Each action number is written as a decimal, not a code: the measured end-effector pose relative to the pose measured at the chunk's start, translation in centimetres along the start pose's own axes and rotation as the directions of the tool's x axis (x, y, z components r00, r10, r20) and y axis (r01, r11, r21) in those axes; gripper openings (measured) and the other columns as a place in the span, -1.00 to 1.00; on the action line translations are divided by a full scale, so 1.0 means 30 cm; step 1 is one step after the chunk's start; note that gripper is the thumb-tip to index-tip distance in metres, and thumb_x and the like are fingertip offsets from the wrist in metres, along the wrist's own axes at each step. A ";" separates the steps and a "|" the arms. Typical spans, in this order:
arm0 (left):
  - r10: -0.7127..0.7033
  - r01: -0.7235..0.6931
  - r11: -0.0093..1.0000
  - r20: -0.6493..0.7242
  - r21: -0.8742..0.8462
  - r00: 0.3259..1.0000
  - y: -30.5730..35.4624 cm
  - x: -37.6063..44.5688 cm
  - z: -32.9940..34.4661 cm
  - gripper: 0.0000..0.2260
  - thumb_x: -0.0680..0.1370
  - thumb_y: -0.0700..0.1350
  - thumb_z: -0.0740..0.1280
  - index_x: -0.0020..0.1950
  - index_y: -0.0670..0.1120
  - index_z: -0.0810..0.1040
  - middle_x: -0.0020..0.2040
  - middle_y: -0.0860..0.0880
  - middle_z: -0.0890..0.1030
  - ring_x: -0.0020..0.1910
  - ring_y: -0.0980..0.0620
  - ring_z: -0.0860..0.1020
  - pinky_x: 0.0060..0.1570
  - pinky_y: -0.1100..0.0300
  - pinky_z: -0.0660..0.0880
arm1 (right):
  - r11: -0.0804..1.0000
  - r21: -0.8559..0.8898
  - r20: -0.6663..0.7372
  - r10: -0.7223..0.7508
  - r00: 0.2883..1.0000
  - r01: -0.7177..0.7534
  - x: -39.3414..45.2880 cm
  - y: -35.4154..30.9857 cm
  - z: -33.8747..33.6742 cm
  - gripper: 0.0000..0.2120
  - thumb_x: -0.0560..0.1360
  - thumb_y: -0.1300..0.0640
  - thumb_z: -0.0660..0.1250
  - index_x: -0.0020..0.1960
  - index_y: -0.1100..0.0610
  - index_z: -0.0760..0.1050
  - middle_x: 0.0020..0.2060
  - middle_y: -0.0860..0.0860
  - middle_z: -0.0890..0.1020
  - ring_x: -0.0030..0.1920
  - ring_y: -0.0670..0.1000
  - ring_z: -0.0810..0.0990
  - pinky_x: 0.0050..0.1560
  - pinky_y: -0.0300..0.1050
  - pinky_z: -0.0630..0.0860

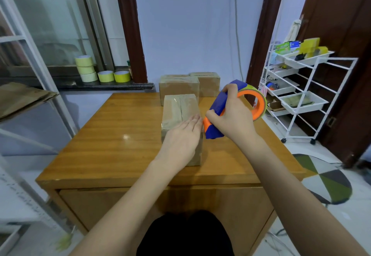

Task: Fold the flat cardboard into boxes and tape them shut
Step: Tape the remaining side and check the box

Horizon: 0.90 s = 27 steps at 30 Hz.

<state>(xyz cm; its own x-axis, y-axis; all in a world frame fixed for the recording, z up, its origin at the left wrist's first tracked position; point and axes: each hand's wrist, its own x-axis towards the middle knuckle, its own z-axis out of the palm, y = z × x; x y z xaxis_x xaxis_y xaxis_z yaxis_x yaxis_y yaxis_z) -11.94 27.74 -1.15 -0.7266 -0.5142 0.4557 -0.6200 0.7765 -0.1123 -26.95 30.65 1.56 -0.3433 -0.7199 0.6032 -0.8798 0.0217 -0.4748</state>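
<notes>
My left hand (181, 135) lies flat on the near end of the cardboard box (180, 111), fingers (193, 122) straight and together, pressing down on its taped top. The box stands on the wooden desk (112, 135), a little right of the middle, with its long side running away from me and a dark seam showing down the top. My right hand (233, 113) grips the blue and orange tape dispenser (219, 108), fingers curled round its body, just beside the box's right edge; the dispenser's lower end is close against the box by my left fingertips, though I cannot tell whether it touches. Two more closed boxes stand behind at the far edge of the desk: one (178, 86) just beyond mine and another (207, 83) to its right. Rolls of yellow tape (104, 73) sit on the windowsill to the left, and a white wire rack (301, 87) stands on the floor to the right.
</notes>
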 end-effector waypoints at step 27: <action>-0.077 0.063 0.985 -0.086 -0.160 0.993 -0.017 0.012 -0.005 -0.59 0.68 0.00 0.01 0.54 -0.01 0.16 0.52 0.07 0.23 0.47 0.17 0.23 0.33 0.26 0.29 | 0.967 -0.250 -0.025 -0.062 0.998 0.054 0.025 0.198 0.099 -0.14 0.47 0.24 0.37 0.57 0.02 -0.10 -0.17 0.13 0.53 -0.22 0.13 0.53 -0.38 -0.06 0.39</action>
<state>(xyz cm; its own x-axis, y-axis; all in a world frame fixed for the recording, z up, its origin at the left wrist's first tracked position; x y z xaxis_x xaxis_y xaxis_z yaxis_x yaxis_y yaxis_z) -11.85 27.21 -0.79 -0.6484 -0.5394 0.5373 -0.6090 0.7910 0.0591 -31.44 28.18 -2.72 -0.2963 -0.7023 0.6473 -0.9512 0.1555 -0.2667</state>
